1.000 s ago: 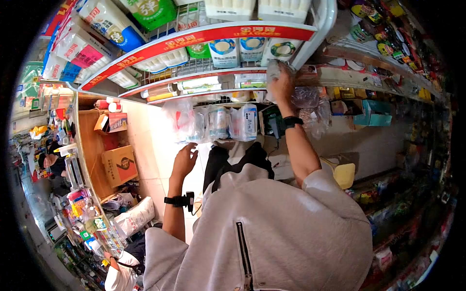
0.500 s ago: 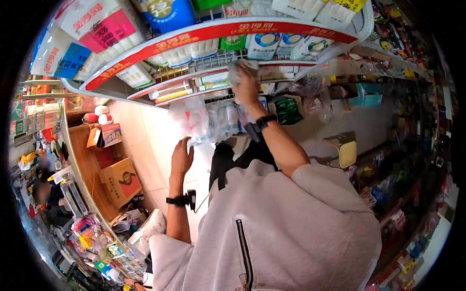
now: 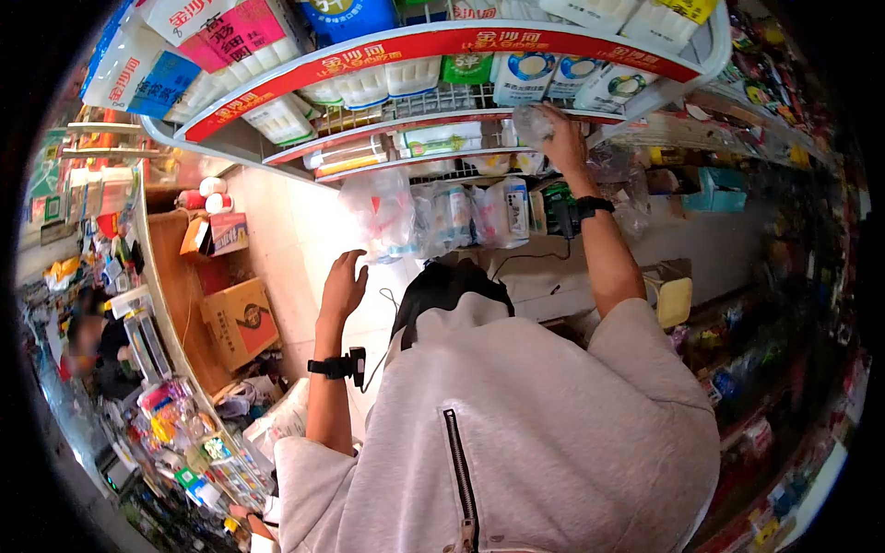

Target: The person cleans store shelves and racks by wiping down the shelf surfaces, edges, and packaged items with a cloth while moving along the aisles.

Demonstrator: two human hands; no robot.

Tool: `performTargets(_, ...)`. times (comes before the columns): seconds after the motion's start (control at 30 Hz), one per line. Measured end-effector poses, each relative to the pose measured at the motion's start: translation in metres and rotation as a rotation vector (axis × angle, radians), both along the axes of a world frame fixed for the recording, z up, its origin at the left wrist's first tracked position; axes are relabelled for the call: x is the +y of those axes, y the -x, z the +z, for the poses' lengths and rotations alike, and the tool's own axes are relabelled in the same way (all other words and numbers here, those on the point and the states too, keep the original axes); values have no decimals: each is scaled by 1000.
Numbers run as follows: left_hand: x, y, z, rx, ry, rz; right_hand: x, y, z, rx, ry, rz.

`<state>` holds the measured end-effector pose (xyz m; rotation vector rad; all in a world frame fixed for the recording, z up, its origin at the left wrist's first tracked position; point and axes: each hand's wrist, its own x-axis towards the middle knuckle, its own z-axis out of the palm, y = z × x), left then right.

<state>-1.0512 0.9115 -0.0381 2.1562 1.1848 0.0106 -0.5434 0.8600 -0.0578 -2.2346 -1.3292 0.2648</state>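
My right hand (image 3: 563,140) is closed on a crumpled greyish cloth (image 3: 533,127) at the front of the wire shelf, just below the red label strip (image 3: 498,41). White packets with blue rings (image 3: 525,77) stand behind that strip, near the hand. My left hand (image 3: 344,284) hangs lower down with its fingers apart and holds nothing. The nearest thing to it is a clear plastic bag (image 3: 378,214) under the shelf. Rolled packs with green and white wrapping (image 3: 438,138) lie on the lower tier, left of my right hand.
Noodle packs (image 3: 230,41) fill the upper left shelf. A brown carton (image 3: 240,323) sits in a wooden counter (image 3: 171,276). A teal box (image 3: 715,189) and a yellow stool (image 3: 674,301) are at the right. Another person (image 3: 103,348) is at the far left.
My right hand with the cloth moved left along the shelf front, then back to the right. The view has shifted. My left hand stays low with its fingers apart.
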Motion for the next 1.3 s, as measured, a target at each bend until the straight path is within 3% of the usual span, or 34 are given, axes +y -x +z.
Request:
performTargets(0.07, -13, 16, 6, 25, 6, 55, 4, -2, -18, 11, -13, 29)
performTargets(0.13, -22, 30, 11, 61, 22, 126, 4, 13, -24, -257, -129, 17)
performTargets(0.27, -29, 59, 1, 56, 71, 195, 19, 60, -24, -213, -18, -98)
performTargets(0.37, -22, 71, -8, 20, 140, 235, 38, 87, -23, 3, -179, 36)
performTargets(0.5, 3, 84, -11, 4, 180, 226, 87, 153, -2, 137, -25, 123)
performTargets(0.67, 50, 126, -18, -76, 185, 199, 149, 251, 34, 2, 125, 235)
performTargets(0.8, 86, 171, -18, -95, 182, 138, 195, 340, 30, 82, 90, 272)
performTargets(0.9, 112, 198, -19, -108, 186, 98, 242, 400, -15, 23, -19, 315)
performTargets(1.03, 134, 219, -15, -114, 177, 50, 277, 469, -19, 77, 123, 382)
performTargets(1.1, 143, 227, -14, -168, 216, 41, 273, 491, -17, -13, 18, 425)
performTargets(1.17, 148, 237, -19, -185, 225, 30, 260, 503, -10, -64, 385, 672)
performTargets(1.23, 157, 243, -28, -202, 227, 22, 228, 489, -37, -106, 563, 911)
performTargets(1.3, 162, 248, -35, -219, 167, 27, 195, 469, -58, 141, 371, 574)
